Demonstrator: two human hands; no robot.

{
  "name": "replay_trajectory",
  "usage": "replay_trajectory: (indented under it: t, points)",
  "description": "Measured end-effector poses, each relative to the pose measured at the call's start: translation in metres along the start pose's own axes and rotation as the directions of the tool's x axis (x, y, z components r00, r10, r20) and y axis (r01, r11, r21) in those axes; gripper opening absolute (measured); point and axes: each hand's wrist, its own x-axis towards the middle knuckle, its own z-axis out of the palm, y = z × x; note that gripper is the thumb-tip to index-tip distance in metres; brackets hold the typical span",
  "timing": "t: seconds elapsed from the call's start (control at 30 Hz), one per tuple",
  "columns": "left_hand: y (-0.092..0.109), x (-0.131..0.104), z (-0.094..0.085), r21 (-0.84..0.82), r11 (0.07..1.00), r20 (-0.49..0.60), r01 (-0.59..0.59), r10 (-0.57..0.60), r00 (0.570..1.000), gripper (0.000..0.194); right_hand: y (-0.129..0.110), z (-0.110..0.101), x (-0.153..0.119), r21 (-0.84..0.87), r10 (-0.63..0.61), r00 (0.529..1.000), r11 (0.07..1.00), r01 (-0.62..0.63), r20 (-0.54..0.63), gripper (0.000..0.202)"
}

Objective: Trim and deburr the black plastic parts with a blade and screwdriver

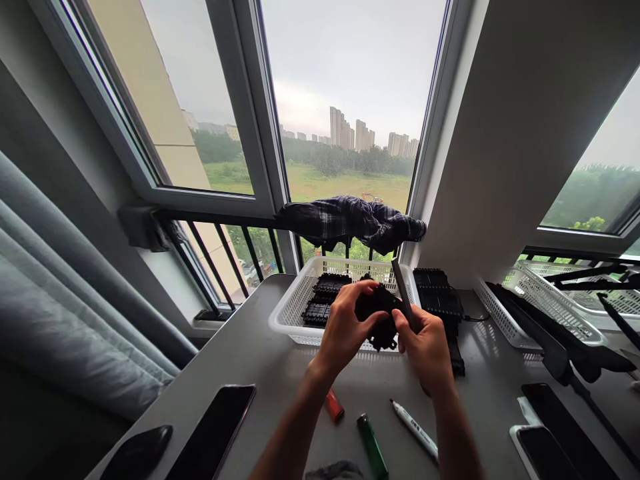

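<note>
My left hand (343, 327) grips a black plastic part (373, 307) with small tabs along its edge, thumb and fingers pinched on it. My right hand (427, 347) is closed around a dark, flat, bar-like tool (403, 290) that points up and away. Its thumb lies right by the part, and the tool's lower end is hidden in the fingers. Both hands are above the near side of a white plastic basket (283, 321), in which similar black parts (320, 303) lie. More black parts (439, 290) are stacked just right of the basket.
On the grey table (270, 400) lie a red lighter (334, 405), a green lighter (372, 445) and a white marker (414, 427). A black phone (215, 430) is at left, a white-edged phone (543, 450) at right. Another white basket (515, 333) holds long black pieces (540, 327).
</note>
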Motion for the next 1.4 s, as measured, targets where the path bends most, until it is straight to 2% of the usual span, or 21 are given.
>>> replay_trajectory:
  t: [0.07, 0.17, 0.4, 0.6, 0.77, 0.9, 1.0, 1.17, 1.4]
  points:
    - [-0.004, 0.000, 0.002, -0.001, 0.999, -0.076, 0.041, -0.041, 0.996, 0.059, 0.000, 0.001, -0.001, -0.028, -0.031, 1.000, 0.999, 0.031, 0.007, 0.035]
    - [-0.006, -0.001, 0.002, -0.017, 0.994, -0.108, 0.106, -0.107, 0.988, 0.072, 0.000, 0.001, -0.003, -0.071, -0.075, 0.996, 0.994, 0.078, 0.050, 0.034]
    - [-0.002, 0.002, -0.008, -0.115, 0.955, -0.017, 0.273, -0.277, 0.961, 0.082, 0.002, -0.003, -0.002, -0.096, -0.125, 0.981, 0.986, 0.140, 0.147, 0.035]
    - [-0.006, 0.004, -0.009, -0.188, 0.930, 0.014, 0.316, -0.319, 0.948, 0.083, 0.000, -0.009, -0.002, -0.100, -0.125, 0.977, 0.985, 0.144, 0.173, 0.034]
    - [-0.003, 0.003, -0.010, -0.214, 0.948, -0.137, 0.235, -0.267, 0.954, 0.077, 0.000, -0.023, -0.001, -0.117, -0.134, 0.972, 0.980, 0.159, 0.195, 0.040]
    - [0.002, 0.003, -0.010, -0.189, 0.975, -0.210, 0.120, -0.159, 0.965, 0.069, 0.002, -0.031, 0.000, -0.295, -0.152, 0.987, 0.941, 0.163, 0.059, 0.040]
    - [0.001, 0.001, -0.008, -0.185, 0.983, -0.224, 0.020, -0.062, 0.973, 0.069, -0.003, -0.031, -0.003, -0.434, -0.180, 0.984, 0.885, 0.171, 0.020, 0.048]
    - [0.000, -0.002, -0.007, -0.166, 0.982, -0.196, -0.087, 0.054, 0.979, 0.066, -0.010, -0.028, -0.010, -0.529, -0.230, 0.968, 0.813, 0.245, 0.095, 0.049]
    - [0.002, -0.004, -0.011, -0.152, 0.983, -0.197, -0.107, 0.076, 0.977, 0.060, -0.002, -0.029, -0.008, -0.571, -0.320, 0.942, 0.757, 0.318, 0.102, 0.048]
